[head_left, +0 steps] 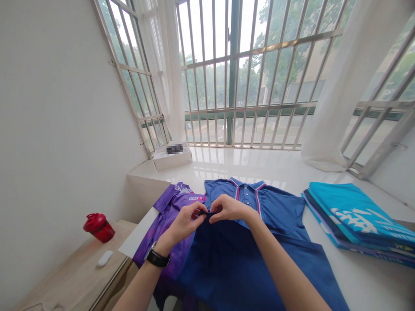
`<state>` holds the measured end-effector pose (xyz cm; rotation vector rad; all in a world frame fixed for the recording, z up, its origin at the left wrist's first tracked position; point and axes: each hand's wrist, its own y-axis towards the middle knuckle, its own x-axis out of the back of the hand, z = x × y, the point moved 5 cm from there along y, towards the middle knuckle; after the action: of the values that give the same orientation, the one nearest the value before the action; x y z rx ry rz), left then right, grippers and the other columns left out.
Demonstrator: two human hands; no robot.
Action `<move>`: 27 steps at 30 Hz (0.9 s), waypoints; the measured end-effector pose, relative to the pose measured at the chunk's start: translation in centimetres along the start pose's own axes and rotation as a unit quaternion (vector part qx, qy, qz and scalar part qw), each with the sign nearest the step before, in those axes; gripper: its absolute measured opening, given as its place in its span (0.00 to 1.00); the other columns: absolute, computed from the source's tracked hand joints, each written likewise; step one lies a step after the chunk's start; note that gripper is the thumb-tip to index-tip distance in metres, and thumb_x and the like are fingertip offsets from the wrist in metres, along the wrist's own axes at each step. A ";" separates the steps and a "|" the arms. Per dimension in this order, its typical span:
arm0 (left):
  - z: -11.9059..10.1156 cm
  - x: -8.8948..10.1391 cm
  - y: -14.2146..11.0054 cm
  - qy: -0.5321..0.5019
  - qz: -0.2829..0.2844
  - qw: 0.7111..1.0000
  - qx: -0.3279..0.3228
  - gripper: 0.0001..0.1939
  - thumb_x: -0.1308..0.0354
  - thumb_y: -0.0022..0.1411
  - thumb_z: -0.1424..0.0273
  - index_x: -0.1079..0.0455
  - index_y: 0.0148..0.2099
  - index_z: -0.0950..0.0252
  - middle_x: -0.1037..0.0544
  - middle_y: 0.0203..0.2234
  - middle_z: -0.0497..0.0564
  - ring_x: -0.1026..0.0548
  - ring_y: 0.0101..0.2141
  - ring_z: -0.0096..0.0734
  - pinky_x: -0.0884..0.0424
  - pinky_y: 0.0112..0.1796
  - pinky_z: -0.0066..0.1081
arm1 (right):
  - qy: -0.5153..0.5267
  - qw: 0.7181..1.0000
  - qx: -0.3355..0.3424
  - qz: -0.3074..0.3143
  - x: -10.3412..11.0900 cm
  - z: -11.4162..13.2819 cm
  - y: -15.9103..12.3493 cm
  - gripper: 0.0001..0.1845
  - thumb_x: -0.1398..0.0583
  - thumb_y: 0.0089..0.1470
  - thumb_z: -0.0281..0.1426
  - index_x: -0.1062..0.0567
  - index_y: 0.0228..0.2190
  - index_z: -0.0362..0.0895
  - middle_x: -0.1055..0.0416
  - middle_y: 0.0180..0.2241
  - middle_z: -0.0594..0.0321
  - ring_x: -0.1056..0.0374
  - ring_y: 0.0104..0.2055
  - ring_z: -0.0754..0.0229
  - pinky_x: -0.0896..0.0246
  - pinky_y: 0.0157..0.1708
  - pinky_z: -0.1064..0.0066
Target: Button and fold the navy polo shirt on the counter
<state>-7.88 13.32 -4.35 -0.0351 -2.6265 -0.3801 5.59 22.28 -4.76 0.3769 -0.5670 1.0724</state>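
Note:
A dark blue polo shirt (282,211) lies spread on the white ledge, its striped collar toward the window. My left hand (191,217) pinches a bit of its raised fabric between thumb and fingers. Close beside it, my right hand (228,208) grips the same edge, so the cloth between them is lifted and hangs toward me. A purple shirt (171,211) lies to the left, partly under the polo and my left forearm. The polo's lower part drops out of view at the bottom.
Folded shirts (359,211) are stacked at the right, a bright blue one on top. A white box (173,157) stands by the barred window. On the lower wooden surface at left are a red lidded cup (100,227) and a small white object (105,258).

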 end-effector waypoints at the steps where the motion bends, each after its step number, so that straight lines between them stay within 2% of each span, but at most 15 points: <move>1: 0.2 0.0 -0.1 -0.009 0.000 1.000 0.001 0.08 0.42 0.61 0.69 0.30 0.44 0.63 0.24 0.32 0.49 0.25 0.30 0.29 0.30 0.31 0.28 | 0.005 1.000 0.000 -0.005 0.0 0.0 0.0 0.17 0.31 0.43 0.43 0.21 0.29 0.42 0.35 0.21 0.71 0.43 0.24 0.68 0.53 0.22 0.75; 6: 2.2 -0.5 -1.8 -0.092 0.002 0.995 0.043 0.28 0.37 0.59 0.67 0.41 0.60 0.61 0.24 0.44 0.53 0.23 0.41 0.36 0.27 0.43 0.35 | 0.036 0.999 0.012 -0.027 0.1 0.3 0.0 0.14 0.30 0.41 0.37 0.25 0.28 0.43 0.35 0.23 0.71 0.41 0.26 0.67 0.47 0.26 0.74; 9: 3.9 -1.7 -4.1 -0.161 0.054 0.979 0.114 0.34 0.33 0.56 0.66 0.41 0.61 0.61 0.24 0.46 0.55 0.23 0.45 0.40 0.28 0.47 0.39 | 0.057 0.997 0.020 -0.043 0.6 0.4 -0.2 0.17 0.30 0.41 0.35 0.25 0.34 0.44 0.31 0.26 0.70 0.38 0.29 0.65 0.42 0.30 0.73; 12: 4.2 -3.0 -6.5 -0.252 0.117 0.949 0.151 0.30 0.31 0.55 0.65 0.35 0.58 0.64 0.23 0.46 0.56 0.24 0.47 0.44 0.30 0.49 0.40 | 0.071 0.996 0.026 -0.051 1.0 0.5 -0.4 0.23 0.30 0.43 0.36 0.25 0.42 0.45 0.30 0.28 0.69 0.36 0.31 0.63 0.40 0.32 0.72; 15: 3.3 -3.4 -8.4 -0.281 0.131 0.935 0.170 0.27 0.31 0.55 0.63 0.31 0.55 0.66 0.22 0.45 0.55 0.25 0.46 0.43 0.30 0.48 0.37 | 0.075 0.995 0.023 -0.056 1.4 0.3 -0.6 0.22 0.32 0.46 0.36 0.25 0.45 0.45 0.29 0.29 0.68 0.35 0.32 0.63 0.39 0.33 0.71; 18: 2.5 -3.0 -10.3 -0.238 0.134 0.942 0.195 0.21 0.34 0.58 0.58 0.26 0.48 0.68 0.21 0.39 0.53 0.25 0.38 0.37 0.30 0.40 0.31 | 0.070 0.996 0.018 -0.060 1.5 -0.4 -0.4 0.15 0.35 0.50 0.37 0.23 0.39 0.44 0.26 0.31 0.65 0.33 0.33 0.61 0.38 0.34 0.70; 21: 2.3 -2.7 -11.9 -0.216 0.137 0.945 0.206 0.21 0.40 0.62 0.53 0.24 0.41 0.69 0.22 0.32 0.51 0.28 0.32 0.32 0.32 0.36 0.28 | 0.062 0.996 0.021 -0.063 1.1 -1.7 0.1 0.12 0.36 0.52 0.38 0.23 0.34 0.43 0.26 0.30 0.65 0.33 0.33 0.61 0.38 0.34 0.70; 24: 2.6 -2.6 -12.8 -0.197 0.122 0.953 0.195 0.21 0.42 0.64 0.53 0.24 0.39 0.68 0.23 0.33 0.51 0.28 0.34 0.33 0.32 0.38 0.29 | 0.043 0.997 0.007 -0.069 0.2 -3.5 1.1 0.12 0.37 0.52 0.38 0.23 0.34 0.43 0.26 0.29 0.65 0.33 0.31 0.61 0.39 0.32 0.71; 27: 3.4 -2.4 -12.8 -0.140 0.067 0.969 0.194 0.20 0.40 0.61 0.52 0.25 0.41 0.65 0.23 0.34 0.51 0.28 0.37 0.36 0.31 0.41 0.31 | -0.015 0.996 -0.017 -0.086 -0.8 -5.2 2.0 0.10 0.37 0.52 0.36 0.23 0.34 0.43 0.26 0.30 0.65 0.33 0.32 0.61 0.40 0.31 0.71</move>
<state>-8.50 2.04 -11.69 -0.1441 -2.9076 0.2046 4.85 25.43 -9.35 0.4058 -0.5686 0.8913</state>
